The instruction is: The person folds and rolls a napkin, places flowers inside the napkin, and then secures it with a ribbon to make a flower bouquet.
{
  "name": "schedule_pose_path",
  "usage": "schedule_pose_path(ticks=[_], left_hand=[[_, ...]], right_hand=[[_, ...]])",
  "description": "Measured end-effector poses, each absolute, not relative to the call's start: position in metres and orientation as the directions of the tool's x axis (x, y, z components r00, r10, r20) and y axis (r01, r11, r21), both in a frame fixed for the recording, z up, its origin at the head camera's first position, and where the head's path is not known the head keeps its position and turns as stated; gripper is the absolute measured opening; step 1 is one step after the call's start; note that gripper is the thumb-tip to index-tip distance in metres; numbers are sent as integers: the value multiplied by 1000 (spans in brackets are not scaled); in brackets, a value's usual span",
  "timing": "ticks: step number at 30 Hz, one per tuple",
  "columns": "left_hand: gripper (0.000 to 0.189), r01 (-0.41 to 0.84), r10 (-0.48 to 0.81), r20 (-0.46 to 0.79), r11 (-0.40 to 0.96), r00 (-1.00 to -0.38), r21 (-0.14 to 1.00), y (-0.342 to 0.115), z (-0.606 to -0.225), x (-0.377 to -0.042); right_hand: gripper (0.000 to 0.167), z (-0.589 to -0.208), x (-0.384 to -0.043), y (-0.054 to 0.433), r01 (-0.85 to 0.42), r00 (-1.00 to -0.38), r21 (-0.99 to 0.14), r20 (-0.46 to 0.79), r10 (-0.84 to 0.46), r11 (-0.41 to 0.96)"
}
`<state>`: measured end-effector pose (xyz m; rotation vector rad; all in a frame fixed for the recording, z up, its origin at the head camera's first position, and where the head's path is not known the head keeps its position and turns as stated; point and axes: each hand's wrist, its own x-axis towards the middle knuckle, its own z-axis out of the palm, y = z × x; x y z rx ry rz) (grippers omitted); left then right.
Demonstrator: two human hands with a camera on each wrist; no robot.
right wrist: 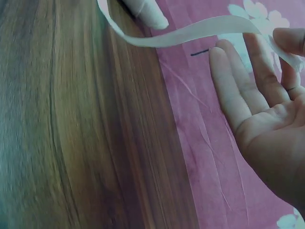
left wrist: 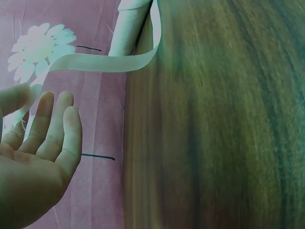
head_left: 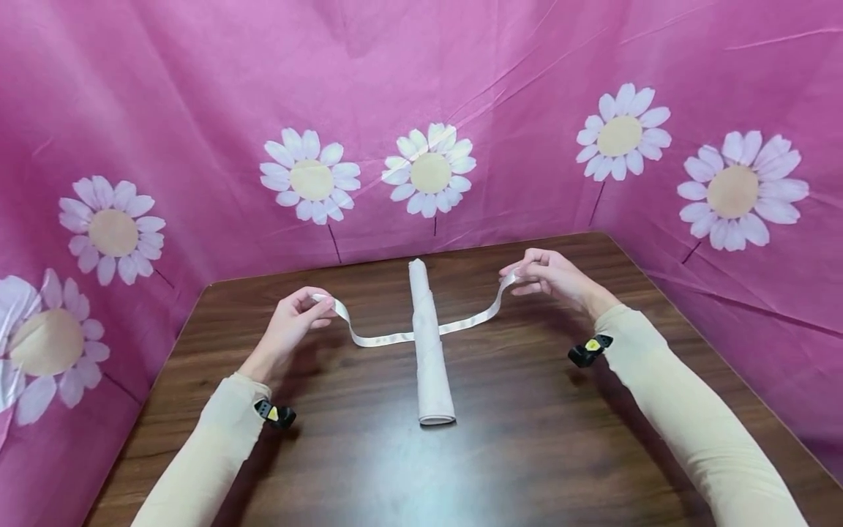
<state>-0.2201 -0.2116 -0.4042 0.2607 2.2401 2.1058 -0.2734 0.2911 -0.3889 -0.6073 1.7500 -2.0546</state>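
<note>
A rolled white cloth (head_left: 431, 359) lies lengthwise on the wooden table, its near end showing the layers of the roll. Crossing it at mid-length is a white ribbon (head_left: 477, 320), which seems to pass beneath the roll; that stretch is hidden. My left hand (head_left: 293, 318) pinches one ribbon end between thumb and fingers, raised above the table left of the roll. On the other side, my right hand (head_left: 549, 278) pinches the opposite end, also raised. Both wrist views show the ribbon (left wrist: 100, 63) sagging in a curve from the thumb, the other fingers loosely extended.
The brown wooden table (head_left: 527, 439) reaches back to a pink curtain (head_left: 500, 66) printed with white daisies, which also hangs along both sides. Small black devices with yellow marks are strapped to both wrists, over cream sleeves (head_left: 691, 417).
</note>
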Motion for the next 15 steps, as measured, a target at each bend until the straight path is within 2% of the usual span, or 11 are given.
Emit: schedule_pose_path(ticks=[5, 10, 15], left_hand=[[21, 73, 178, 62, 55, -982, 996, -206, -406, -219], [19, 79, 168, 72, 35, -983, 996, -205, -406, -216], [15, 92, 165, 88, 16, -982, 996, -211, -404, -213]], right_hand=[[23, -393, -272, 281, 0, -849, -993, 62, -525, -118], [12, -398, -274, 268, 42, -868, -993, 19, -496, -112], [9, -399, -282, 253, 74, -888, -994, -31, -458, -78]])
